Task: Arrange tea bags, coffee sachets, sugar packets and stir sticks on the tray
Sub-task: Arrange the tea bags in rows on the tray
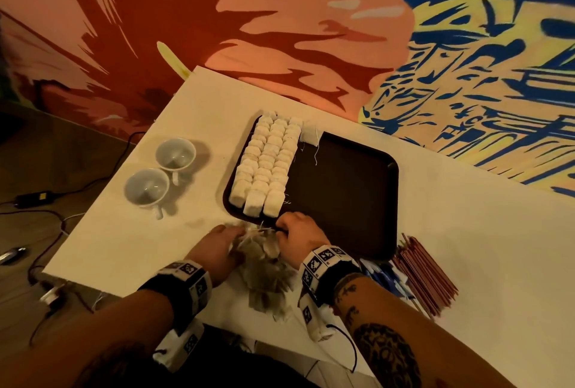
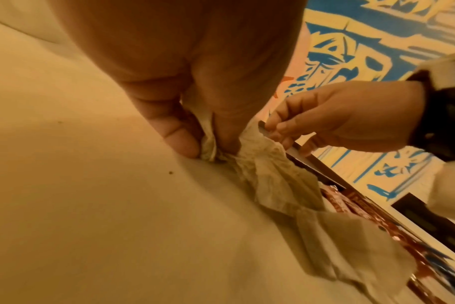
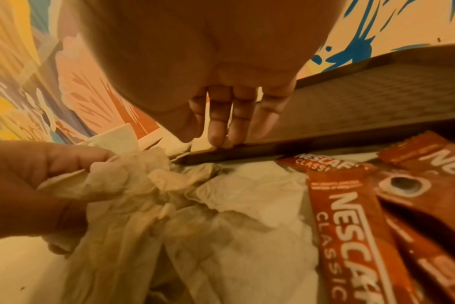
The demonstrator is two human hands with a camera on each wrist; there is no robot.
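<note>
1. Nearest the head camera: loose heap of crumpled beige paper tea bags [image 1: 264,269] on white tabletop [image 1: 130,232], between both hands, just before dark brown rectangular plastic tray [image 1: 348,201].
2. Left hand [image 1: 214,250]: thumb and fingers pinched on tea bags at the heap's left edge.
3. Right hand [image 1: 298,235]: fingertips [image 3: 217,137] on tray's near rim, whether clamped cannot be told.
4. Three neat rows of white tea bags [image 1: 267,163] filling tray's left side.
5. Orange-red Nescafé coffee sachets [image 3: 351,226] beside heap, right of it.
6. Thin red stir sticks [image 1: 426,275] farther right.
7. Two white ceramic cups [image 1: 161,172] left of tray.
</note>
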